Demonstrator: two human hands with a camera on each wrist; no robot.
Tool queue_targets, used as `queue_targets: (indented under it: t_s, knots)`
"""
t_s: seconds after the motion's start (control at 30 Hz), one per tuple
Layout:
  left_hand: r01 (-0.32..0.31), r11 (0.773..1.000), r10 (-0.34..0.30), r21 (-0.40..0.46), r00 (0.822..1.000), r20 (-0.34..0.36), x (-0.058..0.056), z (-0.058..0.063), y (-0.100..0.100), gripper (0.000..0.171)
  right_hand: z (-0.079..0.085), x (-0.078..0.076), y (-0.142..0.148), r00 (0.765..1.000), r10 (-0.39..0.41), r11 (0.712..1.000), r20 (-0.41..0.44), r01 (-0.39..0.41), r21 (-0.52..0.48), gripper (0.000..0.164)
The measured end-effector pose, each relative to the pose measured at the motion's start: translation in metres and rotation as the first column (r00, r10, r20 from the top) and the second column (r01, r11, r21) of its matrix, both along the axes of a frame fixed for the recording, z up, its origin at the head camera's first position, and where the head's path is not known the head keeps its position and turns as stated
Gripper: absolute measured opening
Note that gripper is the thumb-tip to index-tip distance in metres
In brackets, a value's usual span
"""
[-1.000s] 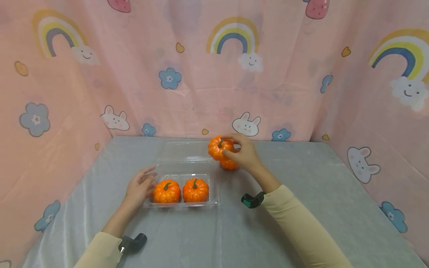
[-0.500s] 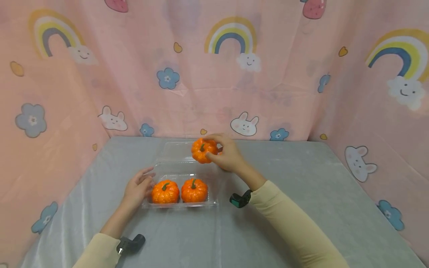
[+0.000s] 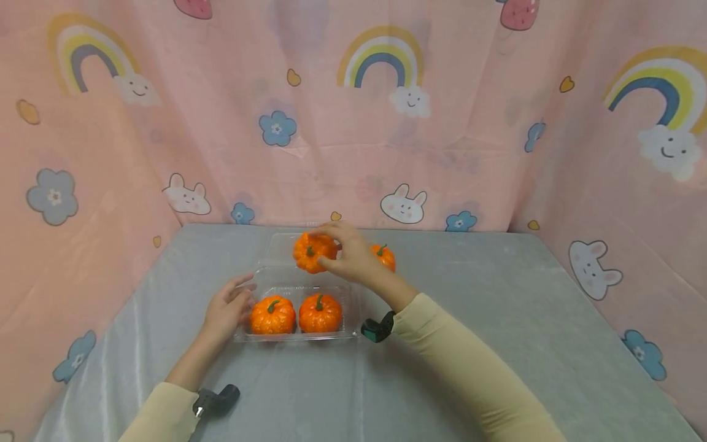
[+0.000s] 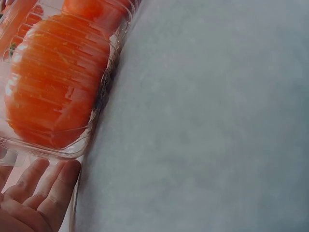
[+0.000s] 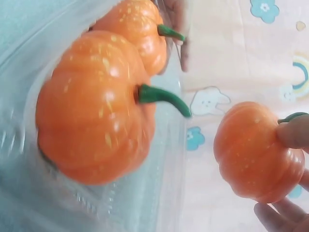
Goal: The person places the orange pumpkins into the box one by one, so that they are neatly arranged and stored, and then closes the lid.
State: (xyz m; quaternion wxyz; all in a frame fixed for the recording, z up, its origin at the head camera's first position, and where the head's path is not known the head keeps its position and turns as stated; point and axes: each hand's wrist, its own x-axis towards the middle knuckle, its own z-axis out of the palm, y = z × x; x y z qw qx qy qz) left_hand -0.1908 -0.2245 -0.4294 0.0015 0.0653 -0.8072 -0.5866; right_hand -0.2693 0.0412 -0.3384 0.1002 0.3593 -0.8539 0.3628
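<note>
My right hand grips a small orange pumpkin with a green stem, thumb on one side and fingers on the other. In the head view it overlaps the raised back of a clear plastic box. Two more orange pumpkins sit side by side in the front of that box, a left one and a right one. At the box's left side my left hand has its fingers extended, fingertips right at the wall. In the left wrist view, its fingers lie by the box's corner.
Another orange pumpkin stands on the grey cloth behind my right wrist, partly hidden. The box's clear lid lies folded back toward the pink patterned curtain. Black wrist cameras show on both arms.
My right hand has carried its pumpkin leftward, from beside the box to over its back part. The pumpkin on the cloth now shows to the right of that hand. My left hand has stayed put.
</note>
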Motion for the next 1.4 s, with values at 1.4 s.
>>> queue_targets:
  t_s: [1.4]
  knots:
    - [-0.008,1.000,0.007,0.030,1.000,0.011,0.000,0.001,0.002,0.044,-0.025,0.005,-0.063,0.994,0.109,0.957,0.024,-0.112,0.269,0.047]
